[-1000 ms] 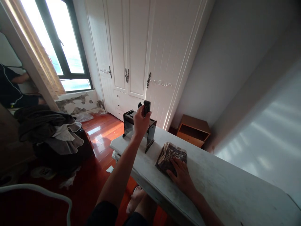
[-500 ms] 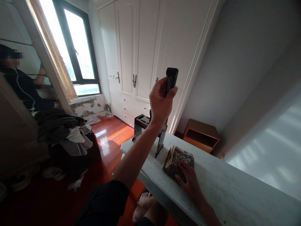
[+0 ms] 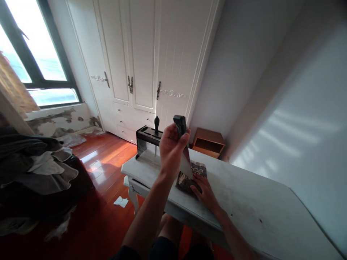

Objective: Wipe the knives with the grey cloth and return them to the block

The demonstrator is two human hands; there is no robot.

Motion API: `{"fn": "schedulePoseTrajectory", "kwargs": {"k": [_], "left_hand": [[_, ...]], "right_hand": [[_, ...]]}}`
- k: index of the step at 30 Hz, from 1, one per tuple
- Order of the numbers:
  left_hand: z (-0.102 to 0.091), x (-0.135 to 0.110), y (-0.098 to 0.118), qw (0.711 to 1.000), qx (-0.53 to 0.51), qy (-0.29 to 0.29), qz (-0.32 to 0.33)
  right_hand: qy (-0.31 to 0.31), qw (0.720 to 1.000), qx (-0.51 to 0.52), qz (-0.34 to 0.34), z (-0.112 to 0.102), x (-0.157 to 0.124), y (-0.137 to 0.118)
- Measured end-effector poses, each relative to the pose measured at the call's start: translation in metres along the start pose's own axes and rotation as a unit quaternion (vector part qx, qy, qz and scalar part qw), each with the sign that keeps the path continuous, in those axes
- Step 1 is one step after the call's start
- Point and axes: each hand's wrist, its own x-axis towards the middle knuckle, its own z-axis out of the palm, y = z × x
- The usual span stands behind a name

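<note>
My left hand (image 3: 173,146) is closed around the black handle of a knife (image 3: 185,162), raised above the white table. The blade slants down and its lower end appears against a folded brown patterned cloth (image 3: 199,169); whether it touches cannot be told. My right hand (image 3: 203,189) lies on the near right part of the cloth, fingers stretched out and flat. Behind my left hand stands a knife block (image 3: 143,142) with clear sides and a dark slotted top. A black-handled tool (image 3: 156,124) sticks up out of it.
The white table (image 3: 244,195) runs off to the right. A brown wooden cabinet (image 3: 208,141) stands beyond it, with a white wardrobe (image 3: 141,54) behind. Piled clothes (image 3: 40,162) are at the left. A white paper scrap (image 3: 121,201) lies on the red floor.
The view has turned to the right. My left hand has lowered the knife toward the cloth, and more of the blade shows. My right hand has stayed on the cloth.
</note>
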Motion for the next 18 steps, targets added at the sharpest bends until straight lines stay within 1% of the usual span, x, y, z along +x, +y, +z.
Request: {"fn": "schedulePoseTrajectory", "kwargs": {"k": [3, 8, 12, 18], "left_hand": [[-0.009, -0.010, -0.011, 0.999, -0.014, 0.013, -0.030], [-0.020, -0.022, -0.024, 0.996, -0.037, 0.024, -0.076], [-0.027, -0.031, -0.034, 0.992, -0.065, 0.050, -0.094], [-0.034, -0.042, -0.046, 0.984, -0.095, 0.110, -0.102]], "right_hand": [[0.001, 1.000, 0.024, 0.015, -0.012, -0.008, 0.002], [0.014, 0.999, 0.047, 0.022, -0.029, -0.027, 0.012], [0.011, 0.997, 0.058, 0.048, -0.046, -0.041, 0.015], [0.045, 0.990, 0.084, 0.107, -0.082, -0.053, 0.017]]}}
